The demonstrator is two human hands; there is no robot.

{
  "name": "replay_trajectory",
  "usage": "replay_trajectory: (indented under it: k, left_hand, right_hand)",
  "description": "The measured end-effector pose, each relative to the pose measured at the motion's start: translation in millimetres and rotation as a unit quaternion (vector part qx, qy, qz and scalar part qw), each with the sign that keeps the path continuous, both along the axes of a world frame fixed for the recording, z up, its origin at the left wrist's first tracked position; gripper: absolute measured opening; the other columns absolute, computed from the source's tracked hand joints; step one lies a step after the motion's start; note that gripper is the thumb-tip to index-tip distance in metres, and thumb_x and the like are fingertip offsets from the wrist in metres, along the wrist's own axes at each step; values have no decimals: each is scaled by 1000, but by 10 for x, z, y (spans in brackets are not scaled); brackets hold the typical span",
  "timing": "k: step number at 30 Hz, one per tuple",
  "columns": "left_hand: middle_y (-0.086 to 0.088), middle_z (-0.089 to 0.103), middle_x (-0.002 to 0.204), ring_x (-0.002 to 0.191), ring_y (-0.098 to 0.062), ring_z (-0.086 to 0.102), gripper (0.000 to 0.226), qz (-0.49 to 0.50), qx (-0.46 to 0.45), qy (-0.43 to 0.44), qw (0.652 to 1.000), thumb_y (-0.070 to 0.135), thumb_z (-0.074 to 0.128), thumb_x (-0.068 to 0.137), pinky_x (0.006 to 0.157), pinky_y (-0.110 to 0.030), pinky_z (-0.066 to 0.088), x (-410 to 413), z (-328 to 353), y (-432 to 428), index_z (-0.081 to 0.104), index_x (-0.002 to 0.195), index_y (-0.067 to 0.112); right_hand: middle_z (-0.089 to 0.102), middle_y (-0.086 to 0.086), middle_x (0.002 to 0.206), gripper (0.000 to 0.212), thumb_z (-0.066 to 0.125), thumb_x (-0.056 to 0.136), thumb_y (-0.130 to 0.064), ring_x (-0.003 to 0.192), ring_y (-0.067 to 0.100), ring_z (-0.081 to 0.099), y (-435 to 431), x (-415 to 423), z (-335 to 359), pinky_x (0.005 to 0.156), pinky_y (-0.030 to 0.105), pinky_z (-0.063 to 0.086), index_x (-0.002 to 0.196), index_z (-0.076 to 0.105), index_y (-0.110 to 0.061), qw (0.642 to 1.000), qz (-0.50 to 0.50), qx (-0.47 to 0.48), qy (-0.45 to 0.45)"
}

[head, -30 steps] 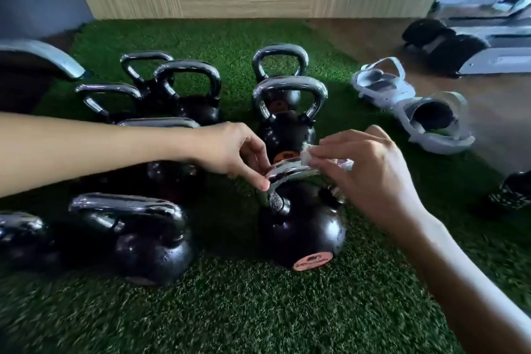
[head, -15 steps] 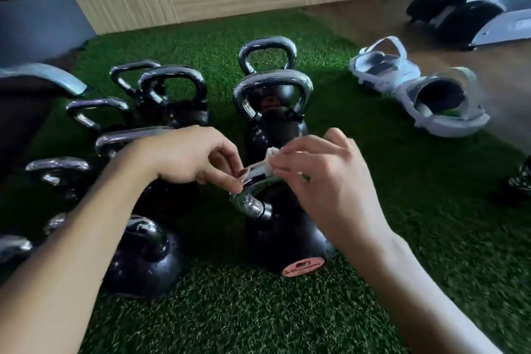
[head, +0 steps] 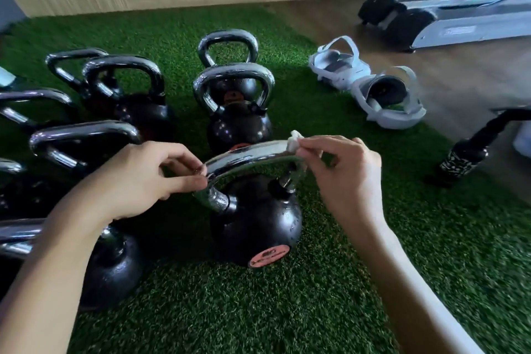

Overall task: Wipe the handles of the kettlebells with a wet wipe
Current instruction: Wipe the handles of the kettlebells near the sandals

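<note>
A black kettlebell [head: 258, 227] with a chrome handle [head: 247, 158] and an orange label stands on the green turf in front of me. My left hand [head: 143, 181] pinches the left end of that handle between thumb and fingers. My right hand [head: 342, 172] pinches a small white wet wipe [head: 294, 142] against the handle's right end. Several more black kettlebells stand behind and to the left, the closest [head: 238, 123] right behind the one I hold.
A pair of white sandals [head: 367, 86] lies at the turf's right edge. A treadmill base [head: 436, 20] stands on the wooden floor at the back right. A black dumbbell-like object [head: 465, 155] leans at the right. A wooden wall panel closes the back.
My right hand has slid the wipe from the middle of the handle to its right end. My left hand stays at the left end. The view has shifted closer.
</note>
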State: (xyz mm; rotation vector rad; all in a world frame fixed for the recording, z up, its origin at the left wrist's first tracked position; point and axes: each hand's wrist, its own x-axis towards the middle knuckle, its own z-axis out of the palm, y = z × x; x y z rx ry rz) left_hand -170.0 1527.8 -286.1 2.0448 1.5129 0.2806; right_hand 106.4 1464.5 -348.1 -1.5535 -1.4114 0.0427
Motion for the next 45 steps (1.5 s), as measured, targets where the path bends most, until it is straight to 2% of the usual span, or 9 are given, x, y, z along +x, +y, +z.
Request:
replay_trajectory:
  k: [5,9,16,21,25,32,35,38,45]
  left_hand:
    - [30,72,89,50,-3,62,26,27,26,-43,998,61,72,74,64,-30,49,-12,-110,-128,71,91,42]
    - [33,70,90,47,-3,60,20,40,47,-60,996,56,74,77,56,-22,43,-13,-169,-154,71,89,40]
    - [31,71,91,53,3,60,16,78,70,-114,988,53,73,83,52,-12,39,6,-246,-303,72,95,42]
    - [37,68,85,56,-5,59,18,115,222,-163,955,41,77,85,51,-8,39,161,-209,-589,75,102,45]
    - [21,76,106,57,0,54,34,111,-34,-449,886,45,70,81,58,-9,46,360,-56,-662,77,114,40]
    - [3,78,97,52,-1,42,29,159,-158,-555,801,34,71,79,49,-10,37,373,-159,-532,82,105,27]
    - [9,75,79,51,-2,46,14,179,42,-490,852,29,74,88,52,-12,38,270,-248,-491,83,99,27]
    - [20,73,79,65,2,64,14,163,282,-306,894,22,72,94,61,-8,45,248,-324,-500,80,105,27]
    - [20,70,77,73,3,69,8,181,341,-246,889,13,74,92,60,-7,49,327,-375,-451,79,93,20]
  right_hand:
    - [80,-4,90,20,82,83,-14,89,13,77,-145,56,-351,91,38,60,102,80,-19,917,20,-126,378]
    - [80,-1,97,18,78,87,-16,91,7,74,-92,44,-321,82,20,56,104,79,-18,874,34,-96,475]
    - [78,5,98,30,76,88,-18,46,-4,57,-152,-82,-422,44,8,41,117,74,-12,804,21,-196,561]
    - [80,3,99,22,82,81,-14,90,11,75,-250,-184,147,83,27,55,103,77,-16,878,102,-73,463]
    - [80,-5,91,18,86,78,-17,86,24,75,-258,-536,443,84,48,60,94,82,-23,937,198,-78,276]
    - [77,-9,89,19,86,78,-19,69,-6,62,7,-691,560,65,7,42,96,83,-22,955,234,-70,166]
    - [79,-11,92,30,87,76,-25,68,0,67,67,-542,651,68,17,53,105,81,-29,945,249,-106,184]
    - [77,-17,99,34,87,74,-35,65,-13,60,115,-299,596,60,4,41,107,79,-36,977,169,-128,34]
    - [71,-22,99,29,80,72,-57,92,12,53,187,-214,328,79,15,36,98,80,-43,985,96,-95,-109]
